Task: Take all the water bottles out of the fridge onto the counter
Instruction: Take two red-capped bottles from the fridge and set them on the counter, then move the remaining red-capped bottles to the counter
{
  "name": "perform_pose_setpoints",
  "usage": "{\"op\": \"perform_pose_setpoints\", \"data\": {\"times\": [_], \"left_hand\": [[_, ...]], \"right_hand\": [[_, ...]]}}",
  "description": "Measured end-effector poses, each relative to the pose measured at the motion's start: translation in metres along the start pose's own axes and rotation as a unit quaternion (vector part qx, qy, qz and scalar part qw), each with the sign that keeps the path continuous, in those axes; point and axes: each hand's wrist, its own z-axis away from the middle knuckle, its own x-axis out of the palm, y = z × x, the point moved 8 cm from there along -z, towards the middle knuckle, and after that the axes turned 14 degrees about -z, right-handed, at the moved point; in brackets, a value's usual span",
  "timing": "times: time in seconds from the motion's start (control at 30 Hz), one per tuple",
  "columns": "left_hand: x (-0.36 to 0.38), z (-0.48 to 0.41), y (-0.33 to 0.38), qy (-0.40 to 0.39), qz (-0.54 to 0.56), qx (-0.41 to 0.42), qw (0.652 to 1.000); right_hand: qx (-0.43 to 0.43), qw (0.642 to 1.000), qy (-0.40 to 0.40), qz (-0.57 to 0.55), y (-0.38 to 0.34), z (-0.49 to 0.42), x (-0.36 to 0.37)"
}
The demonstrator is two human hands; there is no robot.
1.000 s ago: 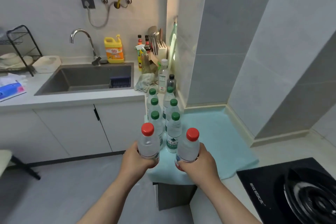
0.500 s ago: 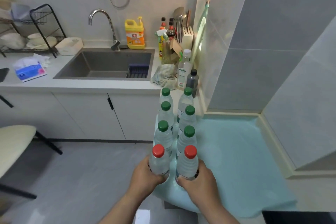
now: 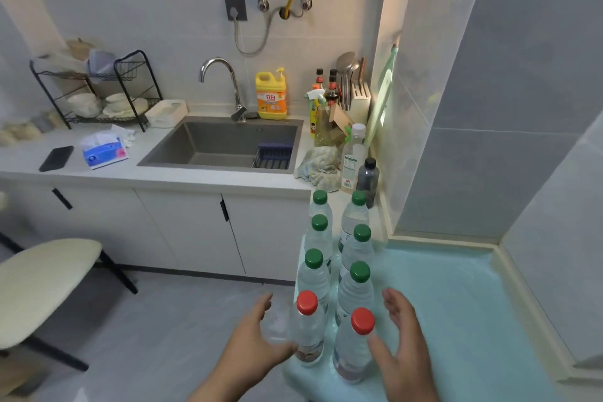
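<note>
Two clear water bottles with red caps stand upright at the near edge of the light blue counter mat (image 3: pixel 456 310): the left red-capped bottle (image 3: pixel 308 330) and the right red-capped bottle (image 3: pixel 355 346). Behind them several green-capped water bottles (image 3: pixel 357 284) stand in two rows running toward the wall. My left hand (image 3: pixel 257 336) is open just left of the left bottle, fingers spread, apart from it. My right hand (image 3: pixel 399 346) is open just right of the right bottle, not gripping it. The fridge is out of view.
A sink (image 3: pixel 225 143) with a faucet sits in the white counter, with a yellow detergent jug (image 3: pixel 271 96), sauce bottles, a knife block (image 3: pixel 359 101) and a rag (image 3: pixel 321 166) beside it. A dish rack (image 3: pixel 98 88), tissue pack (image 3: pixel 104 150) and phone (image 3: pixel 57 158) lie left. A cream stool (image 3: pixel 39 281) stands on the floor.
Both hands have let go of the two red-capped bottles, which now stand on the blue mat in front of the rows. The hands opened and drew slightly outward.
</note>
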Motion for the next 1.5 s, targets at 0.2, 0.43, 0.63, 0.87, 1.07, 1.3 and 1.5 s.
{"op": "perform_pose_setpoints", "data": {"times": [0.2,0.43,0.63,0.87,1.07,1.3,1.5], "left_hand": [[-0.110,0.036,0.009,0.146,0.045,-0.003,0.988],[-0.207,0.131,-0.011,0.266,0.060,0.007,0.962],[-0.274,0.249,-0.053,0.376,0.079,-0.012,0.923],[-0.321,0.442,-0.137,0.494,0.134,-0.056,0.857],[-0.333,0.630,-0.210,0.615,0.142,-0.112,0.768],[-0.327,0.788,-0.279,0.696,0.151,-0.180,0.678],[-0.330,0.874,-0.361,0.735,0.176,-0.246,0.606]], "right_hand": [[-0.124,0.992,-0.001,-0.021,-0.122,-0.044,0.028],[-0.146,0.966,-0.199,0.082,-0.187,-0.029,0.166],[-0.211,0.932,-0.290,0.057,-0.252,0.078,0.250],[-0.224,0.864,-0.451,0.002,-0.289,0.270,0.343],[-0.205,0.788,-0.578,-0.052,-0.314,0.445,0.409],[-0.163,0.716,-0.673,-0.094,-0.326,0.603,0.472],[-0.108,0.662,-0.733,-0.111,-0.323,0.711,0.543]]}}
